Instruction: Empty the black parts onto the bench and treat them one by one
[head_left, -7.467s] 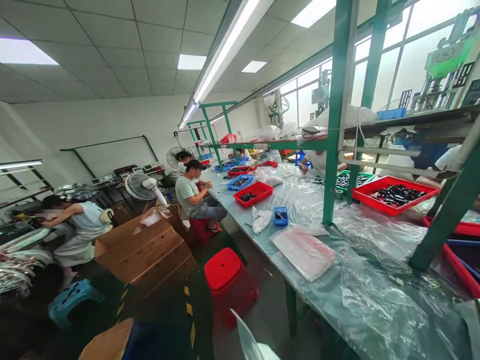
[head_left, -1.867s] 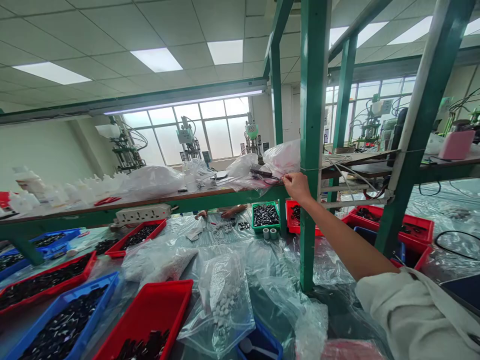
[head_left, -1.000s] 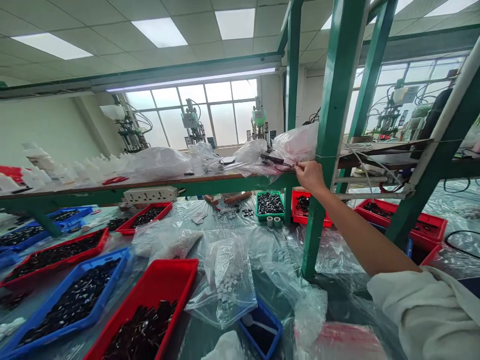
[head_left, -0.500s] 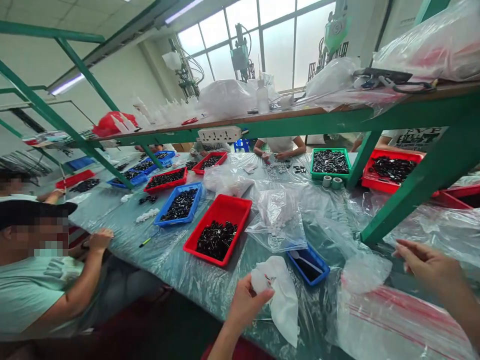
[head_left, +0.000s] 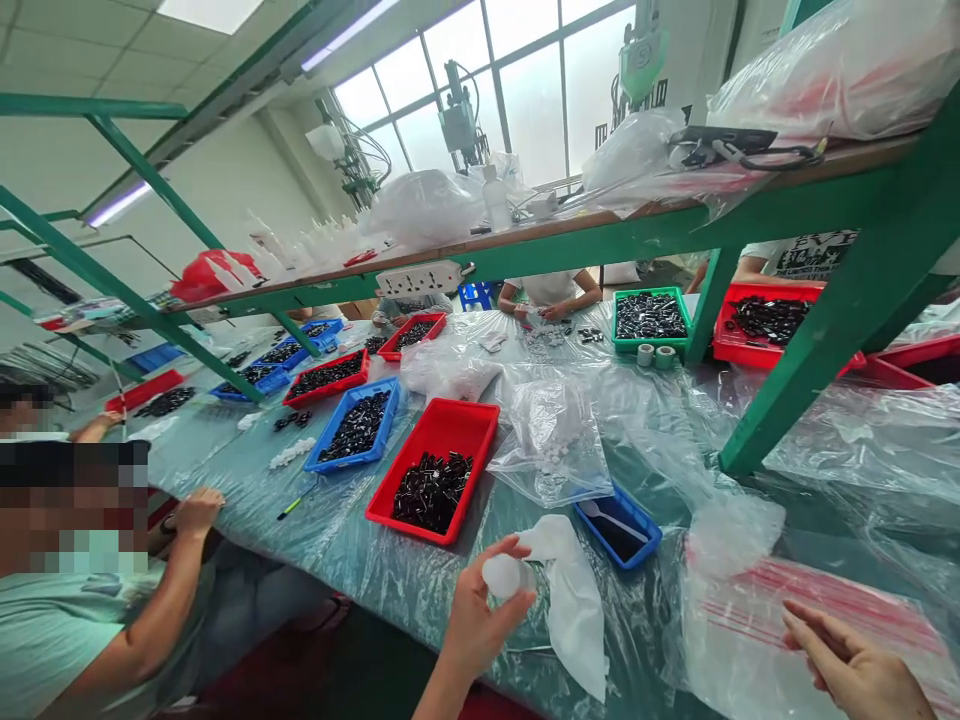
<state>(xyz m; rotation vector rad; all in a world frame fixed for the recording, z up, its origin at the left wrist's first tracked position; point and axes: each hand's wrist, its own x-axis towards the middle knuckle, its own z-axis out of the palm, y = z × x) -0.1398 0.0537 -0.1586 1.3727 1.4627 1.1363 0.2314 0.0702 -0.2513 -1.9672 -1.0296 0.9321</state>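
Head view: left hand [head_left: 474, 622] has its grip pinched around a small white rounded piece [head_left: 504, 576], raised over the desk [head_left: 360, 540] edge, touching the white cloth [head_left: 571, 598]. Right hand [head_left: 855, 668] has fingers loosely spread and empty, over the red-striped plastic bags [head_left: 765, 620]. Small blue tray [head_left: 619, 526] sits just beyond the cloth, red tray [head_left: 435, 470] to its left.

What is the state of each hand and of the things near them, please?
left hand: closed around a small white bottle
right hand: open, holds nothing
white cloth: crumpled on the table
red tray: partly filled with dark parts
small blue tray: holds a white spoon-like piece
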